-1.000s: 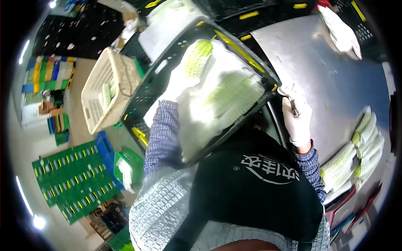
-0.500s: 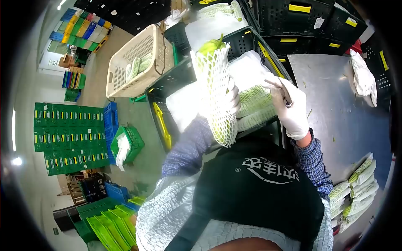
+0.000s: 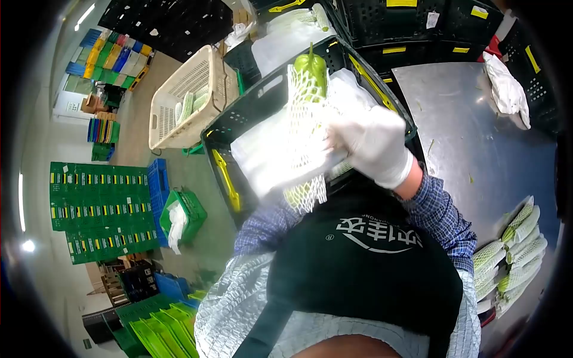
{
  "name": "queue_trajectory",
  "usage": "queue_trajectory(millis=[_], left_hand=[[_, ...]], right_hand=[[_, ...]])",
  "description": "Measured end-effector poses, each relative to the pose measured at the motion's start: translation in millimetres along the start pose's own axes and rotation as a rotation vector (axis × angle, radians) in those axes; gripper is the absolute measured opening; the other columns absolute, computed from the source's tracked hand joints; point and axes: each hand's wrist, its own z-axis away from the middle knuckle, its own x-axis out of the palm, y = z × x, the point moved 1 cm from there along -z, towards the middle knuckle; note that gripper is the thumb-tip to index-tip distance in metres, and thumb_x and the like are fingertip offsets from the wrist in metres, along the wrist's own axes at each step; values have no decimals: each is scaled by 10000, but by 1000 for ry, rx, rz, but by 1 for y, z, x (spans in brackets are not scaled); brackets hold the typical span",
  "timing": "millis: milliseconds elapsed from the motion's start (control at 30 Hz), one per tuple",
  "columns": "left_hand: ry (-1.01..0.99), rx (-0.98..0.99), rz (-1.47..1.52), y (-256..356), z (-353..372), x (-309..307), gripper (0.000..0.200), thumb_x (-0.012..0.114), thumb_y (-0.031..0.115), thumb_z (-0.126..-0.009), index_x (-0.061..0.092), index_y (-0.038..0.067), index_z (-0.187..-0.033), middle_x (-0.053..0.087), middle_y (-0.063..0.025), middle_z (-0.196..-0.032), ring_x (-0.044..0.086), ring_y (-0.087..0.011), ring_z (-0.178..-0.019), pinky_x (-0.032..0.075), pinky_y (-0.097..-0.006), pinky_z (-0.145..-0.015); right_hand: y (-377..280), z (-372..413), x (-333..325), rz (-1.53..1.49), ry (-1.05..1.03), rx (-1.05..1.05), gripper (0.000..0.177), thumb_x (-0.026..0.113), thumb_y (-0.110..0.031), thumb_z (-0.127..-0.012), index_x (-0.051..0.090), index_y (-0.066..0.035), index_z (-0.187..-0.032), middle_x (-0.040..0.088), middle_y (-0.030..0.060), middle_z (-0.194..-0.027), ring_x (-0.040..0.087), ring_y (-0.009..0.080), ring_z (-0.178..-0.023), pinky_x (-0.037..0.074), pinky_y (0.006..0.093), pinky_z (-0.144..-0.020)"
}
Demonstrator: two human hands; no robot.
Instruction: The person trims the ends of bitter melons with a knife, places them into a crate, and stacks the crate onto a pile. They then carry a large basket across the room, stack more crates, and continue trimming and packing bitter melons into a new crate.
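Note:
A long green vegetable (image 3: 310, 74) stands out of a white foam net (image 3: 303, 128) over the open dark crate. My left hand (image 3: 279, 172), in a white glove and blurred, is closed around the netted vegetable from the left. My right hand (image 3: 377, 146), also gloved, presses against the net's right side with its fingers drawn together. Motion blur hides what those fingers hold. Below the hands, the dark crate (image 3: 236, 116) has a white sheet inside, with netted vegetables partly covered by my hands.
A cream basket (image 3: 212, 74) with netted vegetables stands at the upper left. A metal table (image 3: 444, 113) on the right bears a white cloth (image 3: 506, 89) and a pile of netted vegetables (image 3: 514, 253). Dark crates (image 3: 418, 27) are stacked behind. Green crates (image 3: 101, 209) stand left.
My right hand has moved left onto the netted vegetable, and the metal tool in it no longer shows. The vegetable's green top shows more clearly. The view has shifted slightly.

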Motion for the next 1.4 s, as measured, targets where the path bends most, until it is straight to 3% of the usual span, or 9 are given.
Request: queue_trajectory(millis=[200, 400, 633, 700, 833, 900, 1167, 1233, 1400], left_hand=[[92, -30, 3, 4, 2, 8, 720, 560, 546, -923, 369, 1, -1354, 578, -175, -999, 579, -263, -731, 471, -382, -595], [144, -56, 32, 5, 1, 13, 714, 542, 541, -936, 373, -4, -1366, 585, -186, -1025, 590, -269, -746, 477, -384, -601], [153, -109, 87, 8, -4, 19, 708, 520, 535, -950, 377, -10, -1380, 593, -198, -1055, 603, -277, -763, 485, -387, -608], [186, -125, 118, 9, -4, 17, 706, 513, 533, -954, 378, -12, -1384, 596, -202, -1064, 607, -279, -768, 487, -388, -610], [416, -72, 48, 4, 6, 23, 637, 450, 474, -998, 373, -25, -1387, 575, -214, -1036, 587, -251, -667, 472, -366, -531], [566, -67, -87, 1, 3, 32, 589, 442, 412, -1026, 318, -59, -1358, 532, -193, -875, 515, -184, -440, 418, -302, -383], [687, -60, -108, -17, 15, 48, 650, 418, 483, -1010, 348, -43, -1384, 520, -169, -770, 476, -203, -411, 423, -325, -354], [486, -33, -134, -18, 25, 48, 625, 385, 477, -1021, 381, -39, -1374, 504, -154, -771, 453, -198, -423, 423, -318, -367], [529, -134, -32, 4, 35, 15, 610, 356, 425, -1039, 320, -30, -1444, 560, -233, -1049, 618, -254, -648, 531, -333, -501]], right_hand=[[-38, 24, 7, 10, -189, -225, 51, 614, -132, -745, 635, -101, -779, 585, 7, -835, 596, 138, -698, 487, 267, -569], [-34, 20, 0, -29, -208, -201, 202, 632, -140, -780, 699, -103, -967, 587, -22, -778, 535, 116, -546, 431, 266, -511], [6, 20, -27, -446, 52, 324, 97, 664, -18, -847, 697, -34, -937, 689, 28, -756, 631, 103, -572, 495, 251, -513], [39, 43, -21, -355, 175, 618, 272, 685, 36, -846, 659, 6, -1115, 727, 96, -903, 681, 120, -705, 527, 220, -618], [39, 26, -36, -9, 192, 379, 498, 678, 63, -715, 637, -20, -1205, 728, 110, -975, 697, 195, -731, 548, 274, -675], [44, 22, -33, 171, 176, 312, 455, 698, -6, -754, 670, -79, -1202, 716, 113, -886, 649, 216, -642, 514, 281, -627], [110, 63, -10, 476, 32, 543, 446, 618, -174, -917, 548, -102, -1352, 702, 58, -876, 651, 213, -661, 519, 298, -646], [172, 125, 0, 273, 108, 768, 442, 625, -172, -907, 568, -63, -1331, 731, 80, -973, 691, 207, -758, 561, 303, -727], [73, 30, -44, -927, -138, 883, 587, 723, -192, -884, 513, -90, -1423, 693, 73, -1104, 455, 11, -616, 364, 181, -485]])
